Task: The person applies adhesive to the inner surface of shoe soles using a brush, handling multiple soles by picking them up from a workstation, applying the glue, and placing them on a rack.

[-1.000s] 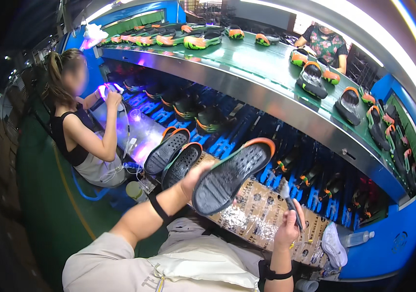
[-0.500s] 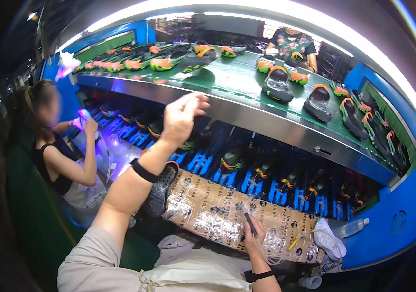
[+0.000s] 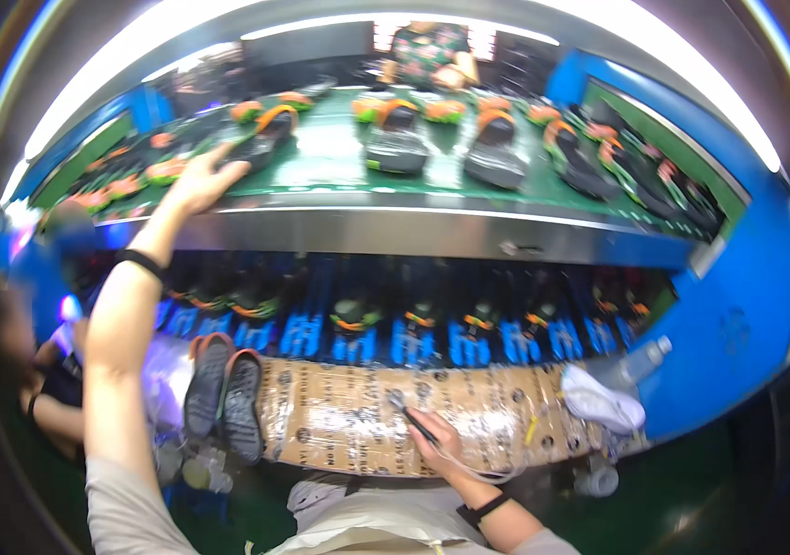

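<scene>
- Left hand (image 3: 201, 185): stretched forward over the green belt (image 3: 330, 153), fingers at the near end of a dark sandal (image 3: 265, 141) lying there; blur hides whether they grip it or merely touch it
- Right hand (image 3: 439, 442): fingers wrapped around the handle of a brush (image 3: 420, 425), its tip pointing forward, likely so that the tip sits clear of the fingers
- Cord (image 3: 480, 475): loops slackly beside the right hand, apparently to let the brush move freely
- Pair of sandals (image 3: 244, 407): side by side at the left end of the cardboard-covered bench (image 3: 321, 425), perhaps for easy reach
</scene>
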Motion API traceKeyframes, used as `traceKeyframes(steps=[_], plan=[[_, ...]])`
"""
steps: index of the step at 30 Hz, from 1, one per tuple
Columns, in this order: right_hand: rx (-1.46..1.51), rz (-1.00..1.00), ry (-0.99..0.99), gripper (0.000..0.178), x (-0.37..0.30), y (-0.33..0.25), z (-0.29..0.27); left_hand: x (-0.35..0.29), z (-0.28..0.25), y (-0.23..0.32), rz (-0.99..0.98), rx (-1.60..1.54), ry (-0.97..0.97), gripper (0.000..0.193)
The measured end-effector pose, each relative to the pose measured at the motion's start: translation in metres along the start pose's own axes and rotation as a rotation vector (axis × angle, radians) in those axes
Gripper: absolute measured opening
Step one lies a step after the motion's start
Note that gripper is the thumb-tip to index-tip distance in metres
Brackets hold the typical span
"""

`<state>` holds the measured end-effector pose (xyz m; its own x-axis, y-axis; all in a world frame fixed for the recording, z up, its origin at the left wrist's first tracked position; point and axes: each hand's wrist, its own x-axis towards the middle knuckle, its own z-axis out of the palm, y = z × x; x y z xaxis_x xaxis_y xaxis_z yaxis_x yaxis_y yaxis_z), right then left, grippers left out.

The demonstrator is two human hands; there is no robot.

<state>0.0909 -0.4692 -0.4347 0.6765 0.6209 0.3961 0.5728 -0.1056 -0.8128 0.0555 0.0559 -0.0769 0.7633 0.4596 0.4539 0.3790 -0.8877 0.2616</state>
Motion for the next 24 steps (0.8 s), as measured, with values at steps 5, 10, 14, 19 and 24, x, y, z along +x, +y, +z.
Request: traceKeyframes(steps=[5,10,14,19,24], plan=[[0.042,-0.071,-0.012,0.038,0.001,0.01,0.011,0.052,-0.002,-0.113,0.116,-0.092,0.348,0.065],[0.01,-0.078,0.035,0.038,-0.002,0.007,0.005,0.044,0.0,-0.186,0.14,0.677,0.253,0.04],[0.037,-0.063,0.021,0.038,-0.001,0.007,0.009,0.05,-0.04,-0.228,0.286,0.365,0.158,0.03],[0.028,-0.065,0.055,0.035,-0.002,0.01,0.009,0.024,-0.086,-0.148,-0.286,0.024,0.193,0.042],[0.061,-0.059,0.052,0.034,-0.002,0.006,0.012,-0.028,-0.058,-0.147,-0.176,0.21,0.247,0.087]])
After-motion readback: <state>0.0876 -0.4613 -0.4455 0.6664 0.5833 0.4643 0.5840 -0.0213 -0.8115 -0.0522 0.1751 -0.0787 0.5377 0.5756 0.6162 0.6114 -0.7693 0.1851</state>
